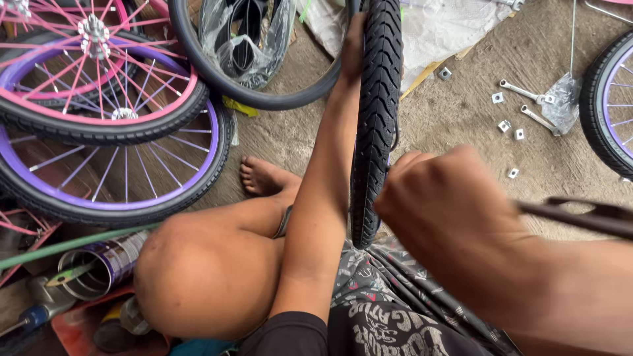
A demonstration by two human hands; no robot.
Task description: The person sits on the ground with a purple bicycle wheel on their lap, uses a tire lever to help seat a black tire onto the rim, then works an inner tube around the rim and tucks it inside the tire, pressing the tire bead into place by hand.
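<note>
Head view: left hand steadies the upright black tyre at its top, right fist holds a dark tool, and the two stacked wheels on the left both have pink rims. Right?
Not quite. In the head view only the upper wheel has a pink rim; the lower wheel has a purple one. The rest stands: the left hand is on the upright black tyre near its top, and the right hand, a fist, holds a dark tool.

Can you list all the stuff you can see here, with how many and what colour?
upright tyre: one, black, centre
purple wheel: one, left floor
pink wheel: one, atop it
bare tyre: one, black, top
tin can: one, purple, lower left
spanners: two, silver, right
square nuts: several, silver, right
dark tool: one, right
left hand: gripping upright tyre
right hand: fist on dark tool
</note>
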